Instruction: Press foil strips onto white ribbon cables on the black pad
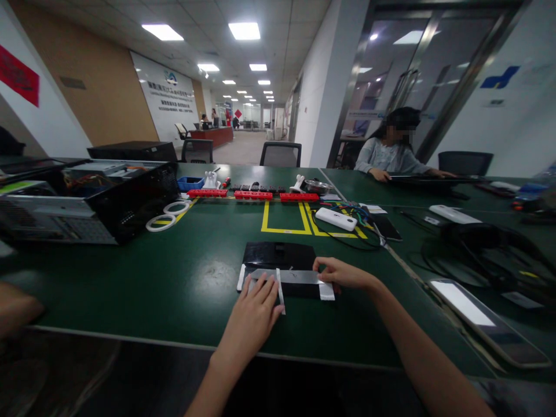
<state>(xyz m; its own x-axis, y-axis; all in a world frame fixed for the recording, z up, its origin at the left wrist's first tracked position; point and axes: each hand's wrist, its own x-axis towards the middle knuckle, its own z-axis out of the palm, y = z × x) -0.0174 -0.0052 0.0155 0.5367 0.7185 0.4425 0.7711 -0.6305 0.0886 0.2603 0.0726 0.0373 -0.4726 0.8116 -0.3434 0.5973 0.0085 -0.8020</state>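
Observation:
A black flat plastic piece [256,255] lies on the green table in front of me. Across it runs a long grey strip [299,277], smooth and flat. My left hand [258,301] rests on the strip's left part with its fingers stretched out. At the strip's other end, my right hand [339,272] pinches it between thumb and fingers. A narrow white band [280,289] crosses the strip beside my left fingers and hangs down over the table. White ribbed pieces sit at the left edge [241,278] and under the right end [326,291].
An opened computer case [130,202] stands at the left, with white rings [160,222] beside it. Red power strips [253,196] line the back. A white device [336,219], cables, a phone [486,318] and headphones [482,249] lie rightward. Another person [393,150] sits across the table.

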